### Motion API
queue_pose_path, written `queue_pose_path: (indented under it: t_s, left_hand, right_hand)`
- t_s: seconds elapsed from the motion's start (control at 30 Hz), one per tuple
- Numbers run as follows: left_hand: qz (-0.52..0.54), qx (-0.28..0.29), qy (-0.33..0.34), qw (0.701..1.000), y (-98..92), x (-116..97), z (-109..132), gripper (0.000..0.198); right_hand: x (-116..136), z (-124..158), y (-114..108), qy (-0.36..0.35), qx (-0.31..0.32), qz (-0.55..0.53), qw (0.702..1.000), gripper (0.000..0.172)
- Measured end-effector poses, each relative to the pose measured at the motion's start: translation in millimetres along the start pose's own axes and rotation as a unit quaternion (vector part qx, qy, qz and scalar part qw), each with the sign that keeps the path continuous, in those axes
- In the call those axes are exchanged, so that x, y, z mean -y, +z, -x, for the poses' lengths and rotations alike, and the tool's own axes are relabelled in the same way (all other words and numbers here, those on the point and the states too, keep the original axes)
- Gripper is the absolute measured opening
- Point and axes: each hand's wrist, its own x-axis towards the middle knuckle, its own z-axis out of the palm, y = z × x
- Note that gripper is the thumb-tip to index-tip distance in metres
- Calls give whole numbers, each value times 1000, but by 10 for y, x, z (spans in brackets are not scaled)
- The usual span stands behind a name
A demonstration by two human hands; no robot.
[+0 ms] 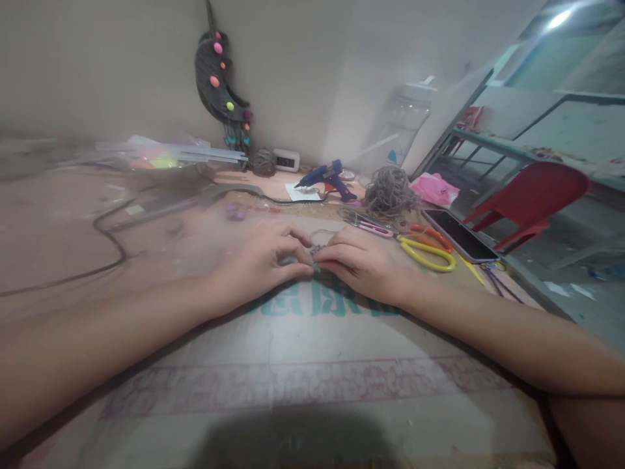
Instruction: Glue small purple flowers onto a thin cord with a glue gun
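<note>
1. Purple cord piece is lying mid-table on the printed mat.
2. I am pinching it with left hand and right hand, fingers curled nearly closed.
3. I am judging grounded wrists steadier here.

**Plain corner, red chair**

A bare beige wall meets a paler wall in a corner behind the table. To the right, a red plastic chair stands on a grey floor, near a green-framed bench. A lamp glows at top right.
</note>
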Motion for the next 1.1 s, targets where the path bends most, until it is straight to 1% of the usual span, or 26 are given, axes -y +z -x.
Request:
queue_pose_path:
  t_s: [0.17, 0.23, 0.27, 0.37, 0.4, 0.5, 0.67, 0.83, 1.1]
  left_hand:
    - [-5, -8, 7, 1000, 0, 14, 6, 15]
    - [-5, -10, 5, 1000, 5, 21, 4, 12]
    - [-5, -8, 4, 1000, 8, 24, 4, 15]
    - [-8, 13, 5, 1000, 17, 23, 11, 33]
    - [-9, 21, 6, 1000, 18, 21, 16, 34]
    - [-9, 37, 11, 999, 17, 9, 30, 29]
    - [2, 50, 31, 998, 12, 4, 23, 28]
    - [4, 36, 28, 999, 13, 2, 6, 22]
    - [25, 12, 16, 999, 18, 7, 8, 16]
  right_hand:
    - [1, -8, -5, 7, 6, -6, 1000, 11]
    - [5, -12, -18, 12, 8, -5, 1000, 12]
    - [5, -13, -23, 13, 9, -5, 1000, 12]
    - [-1, -9, -24, 12, 11, -2, 1000, 11]
    - [-6, -5, -18, 13, 11, -1, 1000, 10]
    - [-20, 10, 9, 10, 3, -7, 1000, 8]
    - [-35, 25, 34, 11, -3, -12, 1000, 9]
    - [-44, 23, 30, 6, 8, 0, 1000, 9]
    - [-70, 41, 75, 9, 4, 2, 1000, 12]
